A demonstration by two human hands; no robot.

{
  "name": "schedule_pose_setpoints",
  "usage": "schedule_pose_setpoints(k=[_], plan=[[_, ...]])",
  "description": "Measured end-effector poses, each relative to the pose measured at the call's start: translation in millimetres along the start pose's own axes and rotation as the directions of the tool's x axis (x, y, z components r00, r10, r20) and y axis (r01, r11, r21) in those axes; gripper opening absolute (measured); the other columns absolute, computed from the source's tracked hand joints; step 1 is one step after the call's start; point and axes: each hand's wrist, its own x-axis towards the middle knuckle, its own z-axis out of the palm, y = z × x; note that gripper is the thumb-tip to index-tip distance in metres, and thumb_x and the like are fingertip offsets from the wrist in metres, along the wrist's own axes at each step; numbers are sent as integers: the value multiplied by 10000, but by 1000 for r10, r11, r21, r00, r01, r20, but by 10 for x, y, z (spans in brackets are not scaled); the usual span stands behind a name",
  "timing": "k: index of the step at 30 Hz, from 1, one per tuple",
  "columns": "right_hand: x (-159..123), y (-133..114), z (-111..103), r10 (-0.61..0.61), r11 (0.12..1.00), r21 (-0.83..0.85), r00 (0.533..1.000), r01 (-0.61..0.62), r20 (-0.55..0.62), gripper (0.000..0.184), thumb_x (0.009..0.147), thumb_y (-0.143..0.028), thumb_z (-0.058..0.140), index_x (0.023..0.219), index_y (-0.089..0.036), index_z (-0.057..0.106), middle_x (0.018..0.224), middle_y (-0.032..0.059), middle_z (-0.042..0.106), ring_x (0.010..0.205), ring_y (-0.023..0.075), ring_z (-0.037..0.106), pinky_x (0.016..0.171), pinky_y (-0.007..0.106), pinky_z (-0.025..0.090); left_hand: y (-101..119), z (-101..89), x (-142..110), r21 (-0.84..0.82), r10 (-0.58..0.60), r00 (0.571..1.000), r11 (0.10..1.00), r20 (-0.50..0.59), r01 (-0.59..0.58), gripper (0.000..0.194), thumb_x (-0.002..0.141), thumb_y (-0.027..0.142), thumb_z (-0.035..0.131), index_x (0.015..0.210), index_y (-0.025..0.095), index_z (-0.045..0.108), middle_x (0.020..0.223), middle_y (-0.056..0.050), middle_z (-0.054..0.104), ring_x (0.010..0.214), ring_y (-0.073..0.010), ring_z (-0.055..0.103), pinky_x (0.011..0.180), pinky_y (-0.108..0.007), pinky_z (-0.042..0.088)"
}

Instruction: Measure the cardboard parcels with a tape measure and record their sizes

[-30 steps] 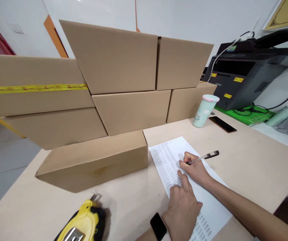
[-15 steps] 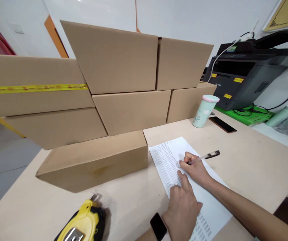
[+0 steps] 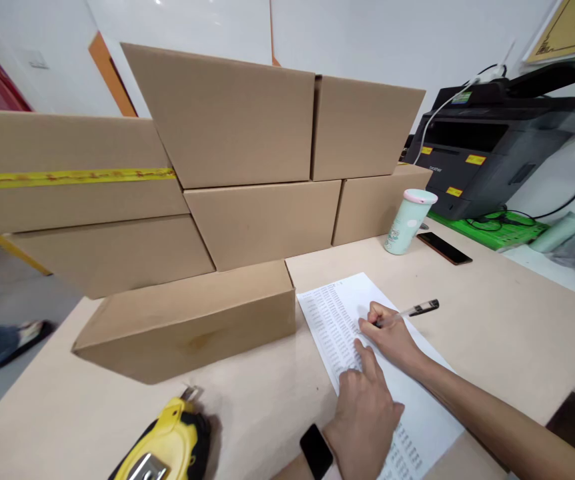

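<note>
My right hand (image 3: 392,337) is closed around a pen (image 3: 415,309), its tip down on a printed sheet of paper (image 3: 340,313) full of small rows of figures. My left hand (image 3: 367,410) lies flat on the same sheet, index finger stretched out along a row just below the pen tip. A dark watch (image 3: 316,451) shows at my left wrist. A yellow tape measure (image 3: 165,445) lies on the table (image 3: 492,320) near my left forearm.
Stacked cardboard boxes (image 3: 237,167) stand behind the paper, one with yellow tape (image 3: 72,177) across it. A mint cup (image 3: 407,220), a dark phone (image 3: 444,247) and a black printer (image 3: 497,153) sit at the right. Someone's shoe (image 3: 7,340) is on the floor at left.
A person's foot has come into view on the floor at the left. My hands and the pen have stayed where they were.
</note>
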Motion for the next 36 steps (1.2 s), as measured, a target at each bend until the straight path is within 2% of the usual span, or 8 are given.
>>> schedule_pose_setpoints(k=[15,21,26,36], plan=[[8,16,-4,-12,1000,-8,1000,12,2,282,689,-175,555,551,-225,315,527,-80,293,522,97,273,490,251,228,-10,-21,8,1,6,999,1000,44,-6,698,826,528,556,1291,10,509,1351,-235,502,633,-184,641,566,-311,518],[16,21,-5,-8,1000,-9,1000,8,2,279,688,-176,559,552,-224,320,523,-82,299,516,96,278,488,247,230,-13,-29,-11,6,-1,1000,1000,4,1,687,830,514,555,1290,5,507,1341,-233,510,627,-178,634,578,-305,525],[12,29,-8,-7,1000,-8,1000,7,-29,274,685,-183,560,551,-224,324,517,-83,300,509,95,275,482,243,230,-10,-5,-3,2,4,1000,1000,23,-4,712,825,525,557,1296,-5,496,1350,-242,493,638,-187,639,576,-309,526],[14,4,-7,-3,1000,-12,1000,3,-9,276,680,-175,554,551,-225,316,521,-83,291,511,95,269,481,243,229,-4,-3,4,-11,-4,1000,1000,17,4,711,820,528,562,1292,-1,503,1346,-238,500,625,-184,635,566,-312,522]])
